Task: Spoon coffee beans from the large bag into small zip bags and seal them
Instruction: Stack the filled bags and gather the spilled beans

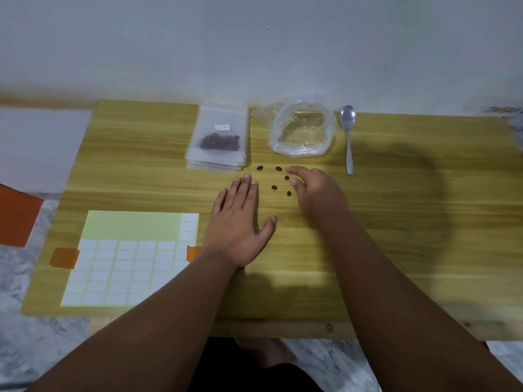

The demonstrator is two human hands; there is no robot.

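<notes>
Plainly, the job looked close to finished. At the far left of the wooden table (396, 222) lay a label sheet (130, 258), taped down with orange tape (64, 257). Next along, a stack of small zip bags (217, 142) sat near the back edge, the top one labelled and holding a cluster of beans. The left hand (240, 222) lay flat on the wood, palm down, fingers spread, holding nothing. Between the two hands a few loose coffee beans (274, 187) were scattered on the bare table, just in front of the large bag (302, 131), which stood open-mouthed and appeared nearly empty. The right hand (314, 190) was loosely curled over the beans, fingertips down beside them; whether it had one pinched I could not tell. The spoon (348, 131) lay unused to the right. The risk I saw was a sweep of either hand rolling the beans off the table, or a sleeve-less forearm nudging the stack askew.
</notes>
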